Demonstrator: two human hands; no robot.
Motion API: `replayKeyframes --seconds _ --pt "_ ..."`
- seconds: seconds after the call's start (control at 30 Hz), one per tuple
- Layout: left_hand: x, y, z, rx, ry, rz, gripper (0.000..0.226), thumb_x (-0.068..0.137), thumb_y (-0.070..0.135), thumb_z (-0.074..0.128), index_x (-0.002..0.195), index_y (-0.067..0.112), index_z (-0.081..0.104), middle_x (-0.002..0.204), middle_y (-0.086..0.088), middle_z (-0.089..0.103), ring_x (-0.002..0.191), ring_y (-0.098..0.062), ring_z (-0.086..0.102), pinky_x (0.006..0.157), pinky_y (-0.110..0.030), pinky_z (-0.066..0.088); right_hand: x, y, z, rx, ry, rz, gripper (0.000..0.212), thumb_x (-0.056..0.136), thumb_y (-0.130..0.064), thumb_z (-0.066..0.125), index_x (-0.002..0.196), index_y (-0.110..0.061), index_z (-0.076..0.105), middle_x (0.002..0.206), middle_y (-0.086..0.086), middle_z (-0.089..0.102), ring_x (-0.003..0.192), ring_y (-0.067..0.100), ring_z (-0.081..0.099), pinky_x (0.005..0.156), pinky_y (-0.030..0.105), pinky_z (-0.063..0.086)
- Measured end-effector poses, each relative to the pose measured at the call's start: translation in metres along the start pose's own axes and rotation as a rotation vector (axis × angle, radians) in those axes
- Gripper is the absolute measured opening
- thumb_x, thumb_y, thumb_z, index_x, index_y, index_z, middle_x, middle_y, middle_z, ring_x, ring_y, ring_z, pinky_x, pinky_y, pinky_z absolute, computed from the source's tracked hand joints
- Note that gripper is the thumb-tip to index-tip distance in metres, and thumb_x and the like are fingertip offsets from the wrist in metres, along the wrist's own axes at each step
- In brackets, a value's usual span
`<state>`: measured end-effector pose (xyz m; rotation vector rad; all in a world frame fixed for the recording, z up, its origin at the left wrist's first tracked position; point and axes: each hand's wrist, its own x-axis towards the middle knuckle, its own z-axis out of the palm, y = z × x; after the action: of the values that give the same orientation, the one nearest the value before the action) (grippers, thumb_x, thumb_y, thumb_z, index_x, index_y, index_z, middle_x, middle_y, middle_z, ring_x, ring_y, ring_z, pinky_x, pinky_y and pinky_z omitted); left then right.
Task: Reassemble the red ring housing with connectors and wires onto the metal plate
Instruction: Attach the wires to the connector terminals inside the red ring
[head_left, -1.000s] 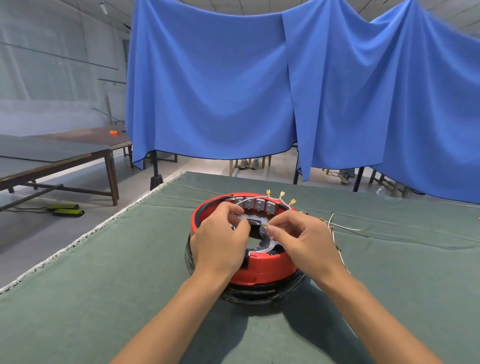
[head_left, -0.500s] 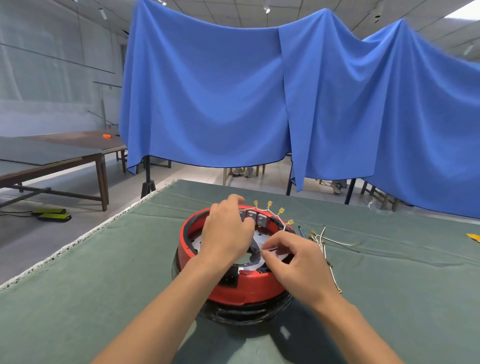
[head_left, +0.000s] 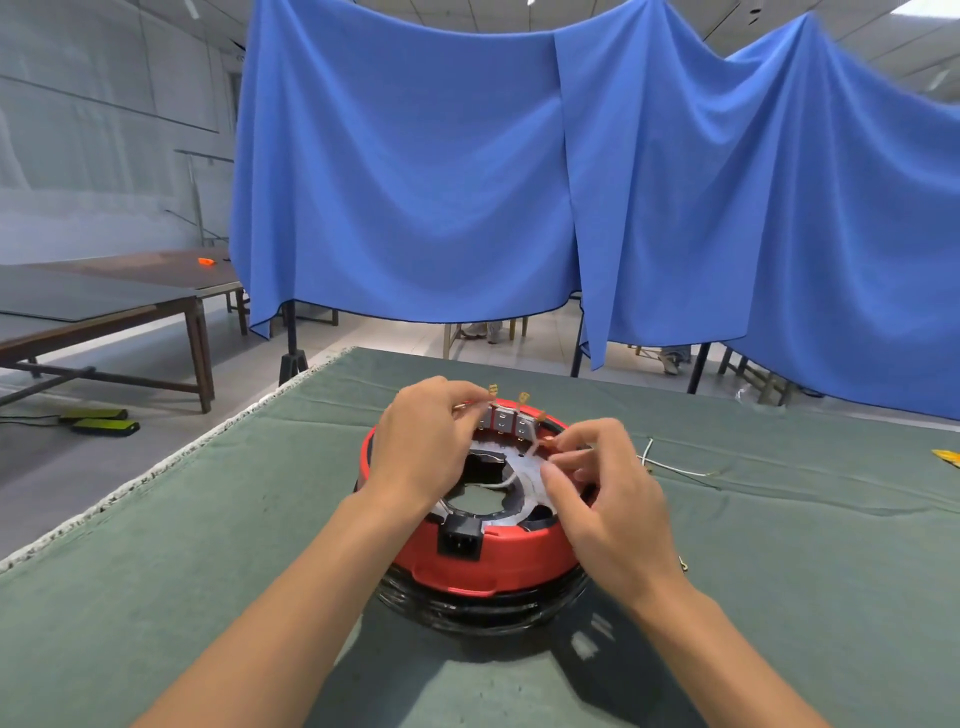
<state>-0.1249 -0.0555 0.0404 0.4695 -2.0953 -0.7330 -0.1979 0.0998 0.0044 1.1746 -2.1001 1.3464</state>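
The round red plastic ring housing sits on a black base on the green felt table. The left hand pinches a thin white wire at the grey connector blocks; the right hand pinches another wire's brass terminal. Best to seat each terminal squarely, keeping wires untangled.

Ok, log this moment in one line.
left hand pinches wire at grey connectors | right hand pinches wire terminal | red ring housing on table
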Motion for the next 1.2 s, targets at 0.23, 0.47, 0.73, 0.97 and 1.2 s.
replayKeyframes --seconds 0.23,0.47,0.73,0.97,1.2 --pt "0.009 -0.004 -0.010 -0.190 0.085 0.050 0.020 0.093 0.017 0.059 0.107 0.013 0.072 0.076 0.021 0.065 0.056 0.001 0.055 0.061 -0.008 0.043 0.003 0.012 0.004 -0.070 0.066 0.098 0.040 0.082 -0.023 0.064 0.114 -0.031 0.042 0.111 -0.014 0.042 0.104 0.003 0.044 0.086 0.028 0.038" --pt "0.024 0.011 -0.026 -0.629 0.394 -0.208 0.015 0.093 0.014 0.058 0.096 0.018 0.072 0.043 0.016 0.048 0.044 -0.003 0.036 0.048 -0.023 0.035 0.006 0.017 0.007 0.049 -0.062 0.312 0.045 0.081 -0.013 0.061 0.123 -0.025 0.050 0.118 -0.008 0.051 0.112 0.011 0.049 0.092 0.028 0.039" --pt "0.011 0.008 -0.020 -0.553 -0.087 -0.575 0.012 0.092 0.009 0.058 0.089 0.008 0.070 0.056 -0.003 0.048 0.033 -0.007 0.031 0.033 -0.017 0.027 0.006 0.014 0.006 0.015 -0.071 0.312 0.046 0.080 -0.009 0.059 0.124 -0.023 0.052 0.120 -0.005 0.050 0.108 0.010 0.048 0.088 0.024 0.036" --pt "0.008 -0.003 -0.014 -0.106 -0.306 -0.474 0.019 0.086 0.008 0.056 0.080 -0.001 0.072 0.053 -0.007 0.058 0.030 -0.016 0.029 0.037 -0.014 0.026 0.009 0.003 -0.004 -0.148 -0.135 0.312 0.058 0.078 -0.022 0.061 0.133 -0.031 0.044 0.120 -0.005 0.058 0.110 0.017 0.053 0.083 0.027 0.037" --pt "0.005 -0.005 -0.012 0.057 -0.677 -0.333 0.012 0.087 0.013 0.059 0.092 0.019 0.068 0.039 0.006 0.057 0.025 -0.005 0.035 0.034 -0.011 0.029 0.017 -0.031 -0.022 -0.482 -0.264 0.268 0.031 0.076 -0.032 0.055 0.107 -0.027 0.053 0.097 -0.004 0.067 0.094 0.026 0.058 0.071 0.032 0.043"
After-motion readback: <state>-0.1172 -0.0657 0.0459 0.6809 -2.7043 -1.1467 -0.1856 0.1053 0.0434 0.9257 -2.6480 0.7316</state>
